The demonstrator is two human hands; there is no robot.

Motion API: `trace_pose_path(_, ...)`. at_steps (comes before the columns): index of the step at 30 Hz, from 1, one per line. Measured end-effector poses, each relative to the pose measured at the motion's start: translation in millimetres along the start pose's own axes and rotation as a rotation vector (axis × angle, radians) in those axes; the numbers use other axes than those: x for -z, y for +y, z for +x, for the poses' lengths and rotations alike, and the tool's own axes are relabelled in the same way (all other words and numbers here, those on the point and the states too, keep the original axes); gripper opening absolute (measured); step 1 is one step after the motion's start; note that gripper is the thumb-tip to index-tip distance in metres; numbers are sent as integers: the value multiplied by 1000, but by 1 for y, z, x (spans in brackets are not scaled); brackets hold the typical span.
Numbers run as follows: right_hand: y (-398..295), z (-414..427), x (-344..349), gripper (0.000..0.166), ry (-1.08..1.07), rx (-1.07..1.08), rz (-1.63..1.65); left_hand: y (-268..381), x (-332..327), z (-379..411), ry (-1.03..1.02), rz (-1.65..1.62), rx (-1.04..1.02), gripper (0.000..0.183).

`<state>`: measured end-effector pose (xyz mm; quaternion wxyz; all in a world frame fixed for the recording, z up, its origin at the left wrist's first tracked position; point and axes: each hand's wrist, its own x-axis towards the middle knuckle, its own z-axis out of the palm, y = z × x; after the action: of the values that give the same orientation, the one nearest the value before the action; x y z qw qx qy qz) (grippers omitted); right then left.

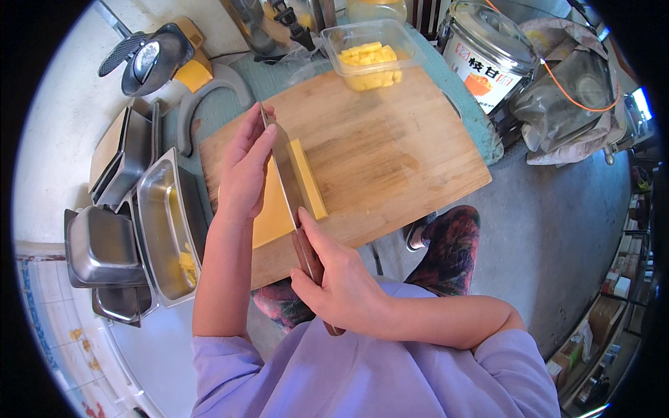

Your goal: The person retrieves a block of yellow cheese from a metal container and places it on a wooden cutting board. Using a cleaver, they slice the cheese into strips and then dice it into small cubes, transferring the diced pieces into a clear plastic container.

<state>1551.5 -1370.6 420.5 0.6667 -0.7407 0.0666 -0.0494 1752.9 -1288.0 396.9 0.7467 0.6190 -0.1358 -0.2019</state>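
My right hand (347,287) grips the wooden handle of a large kitchen knife (286,170), with a finger laid along the blade. Near the blade's far end is my left hand (248,162), its fingers and thumb on the tip. The blade stands across a flat yellow block (273,211), and a narrow strip (309,180) of the same food lies along its right side. My left hand and forearm hide part of the block. Under it all is a wooden cutting board (376,151). A clear plastic tub (334,52) of yellow cubes (370,57) rests at the board's far edge.
Steel pans (172,230) stand at the left, one with yellow pieces inside. A grey curved object (191,112) lies beyond the board's left corner. At the far right are a lidded metal pail (481,57) and a plastic-covered bundle (569,94). The table's surface (444,78) is worn green.
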Motion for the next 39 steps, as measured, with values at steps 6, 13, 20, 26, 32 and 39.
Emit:
trace_pose_path(6,-5,1,5,72,-93,-97,49,-4,-4,0,25,46,-20,54)
trace_pose_path(13,6,2,3,72,-71,-150,63,-17,-3,7,15,167,-129,58)
trace_pose_path(20,59,11,-6,71,-50,-170,99,-35,3,13,49,438,-92,60)
trace_pose_path(26,49,-1,6,68,142,-121,-5,-28,-37,15,19,281,-95,65)
trace_pose_path(32,33,-33,83,68,231,-187,240,-32,-85,-19,58,168,-163,64)
trace_pose_path(39,47,-41,116,67,253,-313,379,-122,-107,-53,100,139,-103,65)
